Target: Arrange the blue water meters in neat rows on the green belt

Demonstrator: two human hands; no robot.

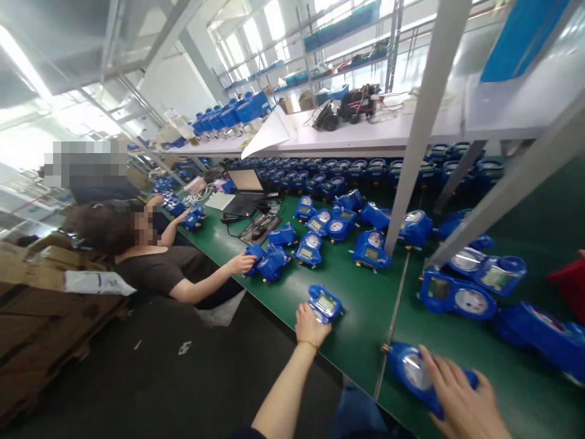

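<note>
Near the bench's front edge, my left hand (311, 326) grips the near end of a blue water meter (327, 301) with a grey display, standing on the green bench top. Its fingers curl round the dial end, partly hiding it. At the lower right, my right hand (461, 390) is closed over another blue water meter (414, 369). A round clear dial and a brass fitting show at that meter's left end, while the palm covers much of the rest. Between and beyond my hands, a further meter (371, 250) sits on the bench.
Several blue meters (459, 299) crowd the right side, with rows of them under the white shelf (329, 146). Grey metal posts (425, 122) rise from the bench. To the left, a co-worker (159, 268) touches meters (272, 263) near a laptop (244, 186); another person works beyond.
</note>
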